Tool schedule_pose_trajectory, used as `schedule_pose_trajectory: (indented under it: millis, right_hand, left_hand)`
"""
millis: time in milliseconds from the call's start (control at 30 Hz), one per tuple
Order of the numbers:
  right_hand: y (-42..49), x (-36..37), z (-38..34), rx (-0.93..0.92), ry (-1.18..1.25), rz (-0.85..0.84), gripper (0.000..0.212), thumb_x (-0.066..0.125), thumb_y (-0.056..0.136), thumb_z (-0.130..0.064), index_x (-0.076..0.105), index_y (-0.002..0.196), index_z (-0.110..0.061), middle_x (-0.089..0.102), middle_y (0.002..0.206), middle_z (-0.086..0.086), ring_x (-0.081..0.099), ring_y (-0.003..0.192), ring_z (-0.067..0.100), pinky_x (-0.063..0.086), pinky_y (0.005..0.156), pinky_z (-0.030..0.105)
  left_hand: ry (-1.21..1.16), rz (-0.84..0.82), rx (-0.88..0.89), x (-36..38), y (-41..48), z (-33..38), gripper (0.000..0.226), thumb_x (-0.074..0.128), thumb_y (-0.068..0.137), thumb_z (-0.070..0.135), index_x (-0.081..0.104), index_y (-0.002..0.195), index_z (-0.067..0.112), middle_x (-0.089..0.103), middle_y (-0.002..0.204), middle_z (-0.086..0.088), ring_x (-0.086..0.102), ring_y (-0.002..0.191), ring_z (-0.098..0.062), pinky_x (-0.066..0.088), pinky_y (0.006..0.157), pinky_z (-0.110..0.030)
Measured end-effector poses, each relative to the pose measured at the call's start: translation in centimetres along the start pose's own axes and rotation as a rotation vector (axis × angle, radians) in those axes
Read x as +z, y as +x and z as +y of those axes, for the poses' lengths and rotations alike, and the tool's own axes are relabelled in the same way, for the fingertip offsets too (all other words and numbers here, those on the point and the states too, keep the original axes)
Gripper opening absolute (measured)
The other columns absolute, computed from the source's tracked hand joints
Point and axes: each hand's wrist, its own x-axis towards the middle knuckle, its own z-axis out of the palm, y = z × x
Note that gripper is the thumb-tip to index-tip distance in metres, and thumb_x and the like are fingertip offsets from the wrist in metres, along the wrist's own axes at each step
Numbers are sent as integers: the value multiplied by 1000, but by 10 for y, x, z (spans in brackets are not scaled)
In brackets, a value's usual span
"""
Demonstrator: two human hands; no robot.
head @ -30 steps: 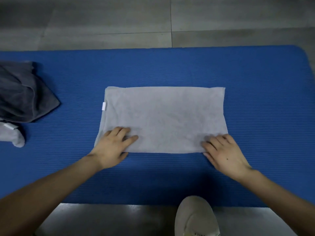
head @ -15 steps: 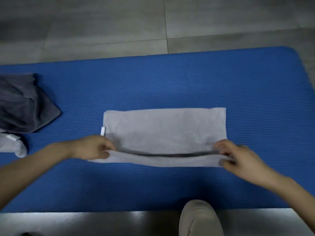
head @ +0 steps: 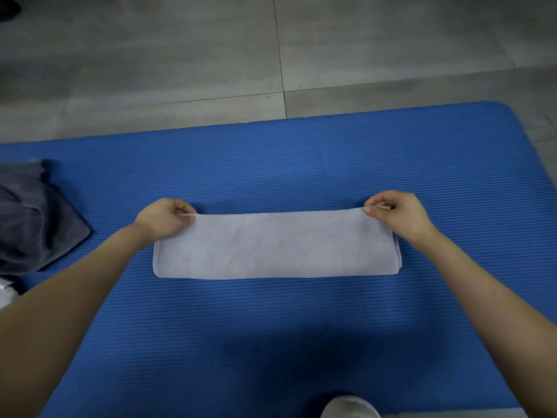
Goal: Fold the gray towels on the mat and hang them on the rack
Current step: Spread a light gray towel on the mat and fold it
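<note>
The left hand (head: 164, 217) and right hand (head: 398, 212), fingers (head: 189, 219) pinching a far corner each, had carried the towel (head: 274, 248) near edge over to far, leaving it halved on the mat (head: 271, 327), likely nearer the rack

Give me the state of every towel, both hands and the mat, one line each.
light gray towel: folded over into a long strip, flat on the mat, far corners held.
left hand: pinches the strip's far left corner.
right hand: pinches its far right corner.
dark gray towel: unfolded, crumpled at the mat's left edge.
mat: spread flat on the floor.
</note>
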Motion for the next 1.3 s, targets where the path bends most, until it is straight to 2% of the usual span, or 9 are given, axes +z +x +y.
schedule_pose_trajectory:
  millis: [200, 300, 433, 600, 767, 900, 1000, 1133, 1300]
  right_hand:
    - [-33, 28, -21, -594, -551, 547, 11, 62, 83, -27, 68, 75, -21, 61, 85, -1, 54, 81, 27, 32, 74, 38]
    - [-66, 69, -17, -1047, -647, 348, 12, 58, 85, -28, 64, 87, -17, 64, 92, 2, 53, 86, 26, 35, 82, 41]
    - [-68, 106, 14, -1023, -926, 134, 51, 64, 80, -44, 51, 120, -15, 61, 116, 5, 50, 106, 26, 36, 97, 49]
    - [-63, 112, 13, -1072, -871, 258, 29, 63, 83, -16, 59, 111, -14, 67, 106, 2, 63, 91, 23, 36, 92, 46]
    - [-47, 93, -38, -835, -770, 45, 11, 59, 86, -22, 68, 91, -26, 67, 72, -11, 61, 71, 14, 29, 91, 34]
    - [-26, 64, -102, -538, -743, -353, 19, 46, 96, -37, 63, 100, -31, 67, 88, -10, 50, 90, 15, 23, 85, 27]
    - [-11, 68, -119, -540, -856, 22, 19, 63, 84, -38, 67, 100, -30, 66, 95, -6, 57, 94, 21, 26, 93, 38]
    - [-46, 84, -108, -315, -344, 756, 25, 63, 82, -38, 66, 93, -15, 67, 79, -1, 60, 70, 21, 41, 68, 34]
    - [-65, 107, -95, 457, 548, 212, 78, 58, 68, -74, 55, 116, -13, 65, 99, -8, 61, 97, 18, 45, 84, 34]
  left_hand:
    - [340, 582, 566, 49, -38, 32, 35, 44, 75, 20, 70, 96, 12, 60, 89, -10, 56, 80, -35, 44, 72, -41]
    - [321, 467, 863, 97, -71, 55, 31, 50, 86, 31, 68, 108, 18, 62, 99, -5, 54, 92, -26, 40, 78, -37]
    - [454, 308, 798, 142, -78, 58, 51, 47, 87, 53, 56, 125, 22, 56, 122, -7, 47, 113, -27, 36, 102, -51]
    - [493, 370, 774, 155, -74, 55, 54, 51, 85, 50, 46, 129, 17, 55, 123, -5, 47, 115, -27, 25, 107, -57]
    - [342, 573, 816, 144, -69, 64, 52, 66, 81, 30, 45, 125, 14, 70, 98, -2, 66, 91, -21, 40, 96, -43]
    - [136, 480, 769, 114, -62, 78, 48, 73, 78, 22, 51, 119, 11, 70, 78, -7, 66, 64, -25, 50, 57, -29]
    - [80, 299, 560, 75, -54, 99, 41, 58, 90, 35, 49, 127, 18, 70, 94, -10, 65, 85, -31, 47, 71, -35]
    - [45, 94, 407, 27, -33, 123, 38, 57, 88, 44, 49, 122, 28, 67, 101, -4, 60, 96, -26, 44, 83, -37]
    - [-668, -190, 181, -2, -33, 145, 29, 69, 84, 28, 57, 106, 13, 69, 99, -14, 66, 75, -19, 55, 68, -28]
